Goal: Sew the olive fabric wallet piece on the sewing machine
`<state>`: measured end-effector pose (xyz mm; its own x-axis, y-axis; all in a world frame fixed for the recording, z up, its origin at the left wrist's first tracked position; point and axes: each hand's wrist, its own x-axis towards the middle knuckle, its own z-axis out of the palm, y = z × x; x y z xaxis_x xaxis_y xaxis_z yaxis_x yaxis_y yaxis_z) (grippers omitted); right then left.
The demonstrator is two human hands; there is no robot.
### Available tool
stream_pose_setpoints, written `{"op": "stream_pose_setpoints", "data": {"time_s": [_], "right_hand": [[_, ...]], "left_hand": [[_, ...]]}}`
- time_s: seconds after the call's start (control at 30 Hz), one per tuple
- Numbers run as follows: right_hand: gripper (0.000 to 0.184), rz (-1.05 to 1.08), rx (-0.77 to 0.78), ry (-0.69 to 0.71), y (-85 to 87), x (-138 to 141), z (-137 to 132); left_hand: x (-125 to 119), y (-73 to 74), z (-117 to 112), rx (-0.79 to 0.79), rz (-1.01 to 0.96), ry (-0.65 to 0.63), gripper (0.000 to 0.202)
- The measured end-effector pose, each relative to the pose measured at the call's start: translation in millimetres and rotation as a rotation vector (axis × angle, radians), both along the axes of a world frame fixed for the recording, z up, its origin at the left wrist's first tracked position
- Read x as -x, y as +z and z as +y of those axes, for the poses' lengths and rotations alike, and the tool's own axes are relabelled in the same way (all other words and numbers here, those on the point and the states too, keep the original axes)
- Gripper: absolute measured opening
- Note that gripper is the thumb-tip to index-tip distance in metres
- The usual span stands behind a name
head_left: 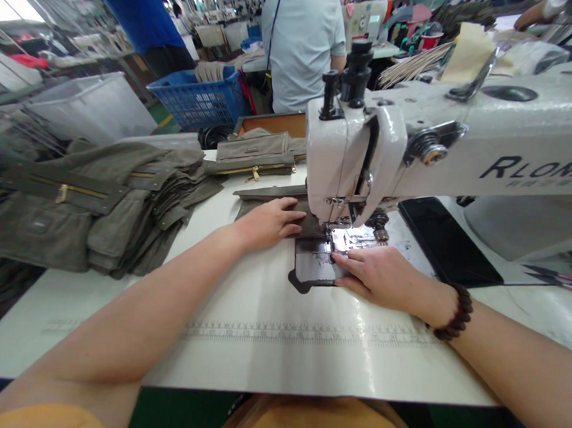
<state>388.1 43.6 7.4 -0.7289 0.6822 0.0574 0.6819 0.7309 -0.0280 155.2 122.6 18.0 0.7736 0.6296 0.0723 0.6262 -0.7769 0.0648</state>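
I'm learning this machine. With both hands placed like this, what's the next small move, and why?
Probably ease the olive fabric piece forward under the presser foot: the left hand lies flat on it beside the foot, and the right hand rests at the needle plate.

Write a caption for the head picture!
At a white sewing machine: left hand on olive fabric, right hand beside the presser foot.

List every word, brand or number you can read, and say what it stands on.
"RLON", rest cut off by the picture's edge: on the arm of the sewing machine.
Small line beneath it: too blurred to read.
Numbers on the ruler scale on the table: too small to read.
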Motion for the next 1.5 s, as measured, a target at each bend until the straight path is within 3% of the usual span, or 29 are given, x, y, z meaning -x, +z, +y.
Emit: {"op": "stream_pose_setpoints", "data": {"time_s": [0.1, 0.2, 0.3, 0.37, 0.47, 0.53, 0.63, 0.73, 0.9, 1.0, 1.13, 1.37, 1.5], "right_hand": [[0.032, 0.018, 0.07, 0.042, 8.7, -4, -2], [0.027, 0.002, 0.199, 0.096, 25.2, -5, -8], [0.022, -0.074, 0.32, 0.097, 42.0, 1, -21], [0.018, -0.117, 0.362, 0.09, 48.0, 5, -34], [0.019, -0.08, 0.334, 0.081, 44.9, 5, -59], [0.024, 0.031, 0.261, 0.067, 35.3, 4, -79], [0.026, 0.272, 0.084, -0.004, 15.5, 4, -106], [0.018, 0.458, -0.038, -0.069, 0.0, 11, -123], [0.022, 0.493, -0.001, -0.001, -4.3, 22, -128], [0.02, 0.47, -0.08, 0.03, -5.4, 23, -128], [0.017, 0.46, -0.176, 0.021, -10.9, 21, -132], [0.017, 0.438, -0.239, 0.072, -12.3, 19, -133], [0.017, 0.538, -0.311, 0.035, -13.0, 16, -137]], "left_hand": [[6, 22.7, -40, 0.041, 0.197, 0.152, 0.047], [-6, 38.8, -107, 0.144, 0.224, 0.077, 0.049], [-22, 36.8, -159, 0.045, 0.121, 0.051, 0.072], [-27, 27.8, -174, 0.016, 0.074, 0.03, 0.068], [-25, 14.1, -176, 0.024, -0.037, -0.016, 0.034], [-20, 9.3, -172, 0.087, -0.199, 0.011, 0.024], [-12, 7.4, -170, 0.201, -0.47, 0.145, 0.024], [-8, 7.2, -173, 0.216, -0.608, 0.23, 0.023], [-6, 8.2, -176, 0.231, -0.667, 0.271, 0.027], [-6, 10.0, -175, 0.224, -0.717, 0.313, 0.029], [-5, 13.3, -176, 0.207, -0.722, 0.337, 0.027], [-16, 13.5, -189, 0.029, -0.478, 0.082, 0.029], [-22, 8.9, -194, -0.007, -0.334, 0.023, 0.031]]}}
